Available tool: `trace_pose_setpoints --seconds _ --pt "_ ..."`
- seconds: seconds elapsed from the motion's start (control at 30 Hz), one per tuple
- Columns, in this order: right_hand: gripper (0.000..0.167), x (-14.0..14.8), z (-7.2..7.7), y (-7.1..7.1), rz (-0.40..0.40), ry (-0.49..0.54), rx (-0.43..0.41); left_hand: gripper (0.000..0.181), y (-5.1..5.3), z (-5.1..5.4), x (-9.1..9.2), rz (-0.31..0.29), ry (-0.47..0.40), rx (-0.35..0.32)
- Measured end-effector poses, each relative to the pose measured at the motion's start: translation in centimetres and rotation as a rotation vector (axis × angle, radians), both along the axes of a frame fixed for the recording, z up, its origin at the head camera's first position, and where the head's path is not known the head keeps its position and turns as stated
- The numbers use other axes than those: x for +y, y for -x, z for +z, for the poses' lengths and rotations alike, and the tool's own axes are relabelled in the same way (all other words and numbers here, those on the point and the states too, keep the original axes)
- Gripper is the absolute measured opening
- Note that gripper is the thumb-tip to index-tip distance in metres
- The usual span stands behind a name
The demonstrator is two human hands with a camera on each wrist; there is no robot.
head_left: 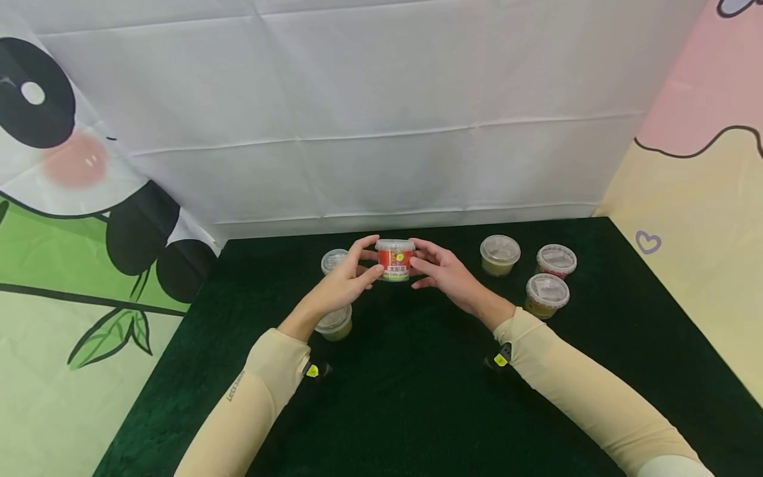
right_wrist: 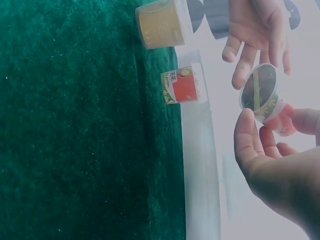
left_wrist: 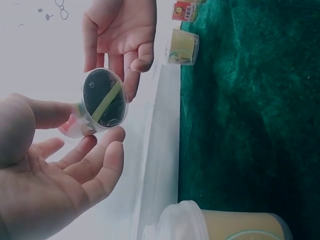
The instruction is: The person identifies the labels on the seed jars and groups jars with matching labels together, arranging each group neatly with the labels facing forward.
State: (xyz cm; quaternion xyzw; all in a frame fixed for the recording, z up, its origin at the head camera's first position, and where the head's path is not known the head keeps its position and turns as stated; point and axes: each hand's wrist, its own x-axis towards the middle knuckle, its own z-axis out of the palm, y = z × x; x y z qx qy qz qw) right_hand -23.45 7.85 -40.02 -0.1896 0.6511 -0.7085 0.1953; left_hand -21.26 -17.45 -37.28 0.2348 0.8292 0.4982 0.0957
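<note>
A small clear-lidded plastic cup with a red printed label (head_left: 396,260) is held up between both hands above the far part of the table. My left hand (head_left: 348,281) grips its left side, thumb at the front. From the right, my right hand (head_left: 448,277) holds it with thumb and fingers. Both wrist views show the cup's dark underside (left_wrist: 111,95) with a pale yellow-green strip across it. Two more lidded cups stand near the left forearm: one (head_left: 334,258) partly hidden behind the hand, the other (head_left: 336,324) nearer, partly covered by the wrist.
Right of the hands stand a yellowish cup (head_left: 499,256), a red-labelled cup (head_left: 557,261) and another yellowish cup (head_left: 546,295) close to the right sleeve. Dark green cloth (head_left: 405,397) covers the table. A white sheet (head_left: 381,119) hangs behind it.
</note>
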Motion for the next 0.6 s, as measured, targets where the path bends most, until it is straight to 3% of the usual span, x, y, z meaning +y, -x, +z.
trace_pose_setpoints --seconds 0.6 --pt "0.057 -0.21 -0.21 0.29 0.019 -0.018 0.018 0.062 0.26 0.38 -0.77 -0.013 -0.010 -0.075"
